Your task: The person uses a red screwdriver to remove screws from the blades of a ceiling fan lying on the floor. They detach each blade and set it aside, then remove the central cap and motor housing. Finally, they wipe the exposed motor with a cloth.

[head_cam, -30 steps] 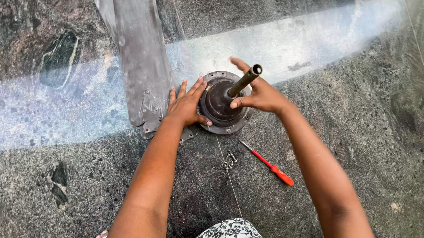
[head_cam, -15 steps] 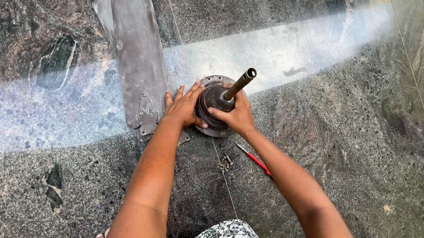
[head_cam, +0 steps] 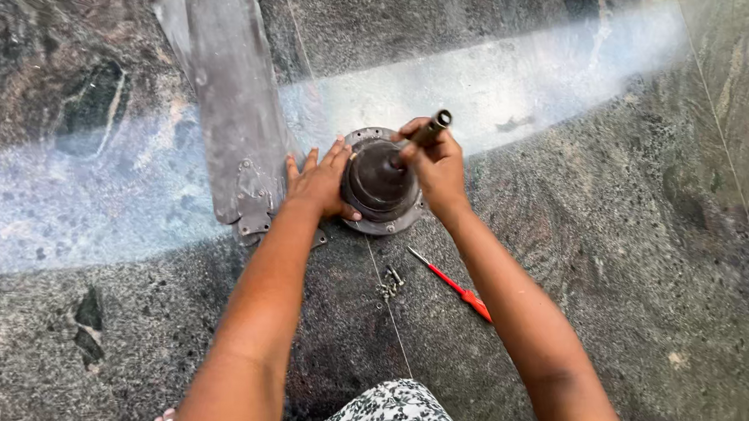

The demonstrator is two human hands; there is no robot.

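While the left hand (head_cam: 319,183) presses flat beside the fan motor hub (head_cam: 380,184), the right hand (head_cam: 435,165) grips its shaft (head_cam: 429,131); a fan blade (head_cam: 231,98) lies left, with screws (head_cam: 389,281) and a red screwdriver (head_cam: 451,284) nearer.

A round, dark motor hub (head_cam: 379,182) sits flat on the stone floor, domed in the middle with a grey metal flange around its rim. A short metal shaft (head_cam: 426,133) rises from its centre, tilted up and to the right. One grey, dusty fan blade (head_cam: 229,107) is attached at the hub's left and stretches away up the floor.
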